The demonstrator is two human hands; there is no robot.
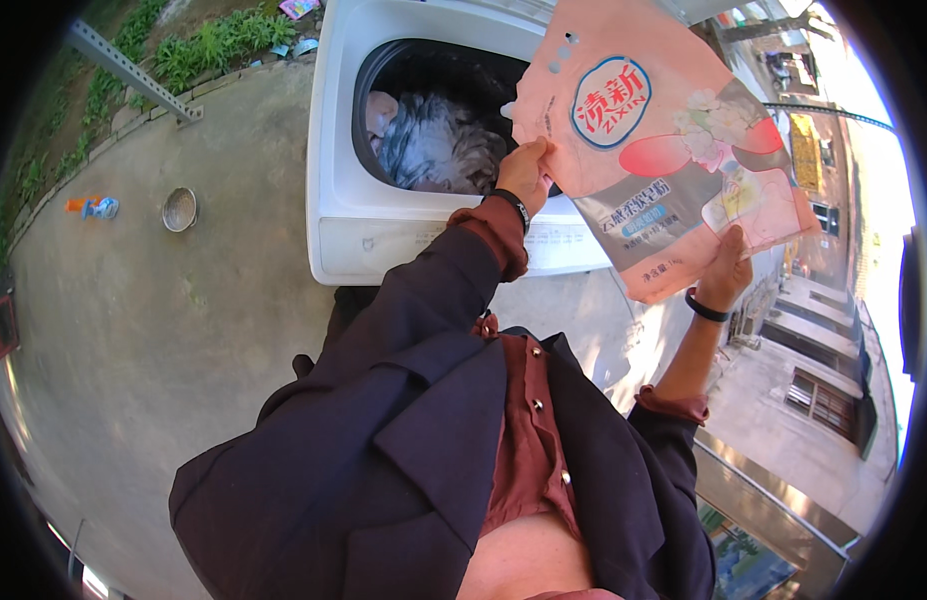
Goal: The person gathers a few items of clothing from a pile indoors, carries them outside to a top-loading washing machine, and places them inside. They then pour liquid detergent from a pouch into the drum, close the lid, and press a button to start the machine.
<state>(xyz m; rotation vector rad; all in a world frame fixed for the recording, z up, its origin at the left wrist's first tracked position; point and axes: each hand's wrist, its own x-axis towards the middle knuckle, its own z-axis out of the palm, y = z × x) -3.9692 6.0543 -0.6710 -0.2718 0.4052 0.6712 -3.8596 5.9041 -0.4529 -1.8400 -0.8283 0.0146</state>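
Observation:
A pink and grey plastic bag of soap powder (666,176), printed with flowers and writing, is held up in both hands. My left hand (525,176) pinches its left edge, while my right hand (722,270) grips it near the lower right corner. Beneath the bag's left side stands a white top-loading washing machine (334,157) with its tub uncovered. Wet-looking grey and bluish clothes (441,146) lie bunched in the dark tub, with a pinkish cloth at the left. The bag covers the machine's right part.
On the concrete floor (208,337) to the left are a round metal bowl (179,209) and an orange and blue plastic item (94,208). A perforated metal post (137,71) stands by a bed of green plants (215,41). A building with a barred window (820,394) is at right.

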